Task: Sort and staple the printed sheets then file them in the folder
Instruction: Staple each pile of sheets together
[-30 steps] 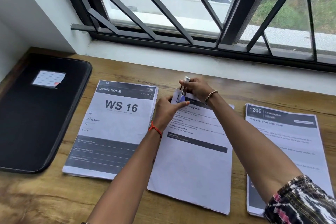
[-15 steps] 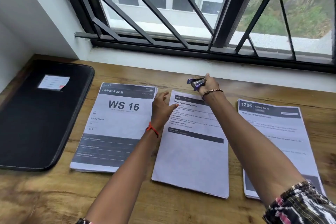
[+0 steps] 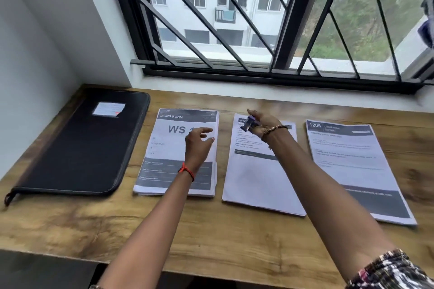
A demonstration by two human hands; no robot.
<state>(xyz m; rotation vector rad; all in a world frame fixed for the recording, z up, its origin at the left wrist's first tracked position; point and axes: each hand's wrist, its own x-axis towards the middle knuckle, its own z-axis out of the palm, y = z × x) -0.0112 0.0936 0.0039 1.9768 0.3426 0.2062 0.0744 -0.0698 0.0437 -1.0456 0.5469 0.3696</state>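
Three stacks of printed sheets lie side by side on the wooden desk (image 3: 211,230). The left stack (image 3: 164,155) is headed "LIVING ROOM, WS 16". The middle stack (image 3: 256,178) and the right stack (image 3: 352,162), headed "1206", lie further right. A shut black folder (image 3: 77,145) with a white label lies at the far left. My left hand (image 3: 198,145) hovers open over the left stack, fingers spread. My right hand (image 3: 264,123) holds a small purple stapler (image 3: 248,123) above the top of the middle stack.
A white window sill (image 3: 258,94) and a barred black window frame (image 3: 281,30) run along the desk's back edge. A white wall (image 3: 47,42) closes the left side. The desk's front edge is near my body.
My left hand has moved left from the middle stack's top corner to over the left stack. My right hand has lifted the stapler off that corner. The camera has tilted up.
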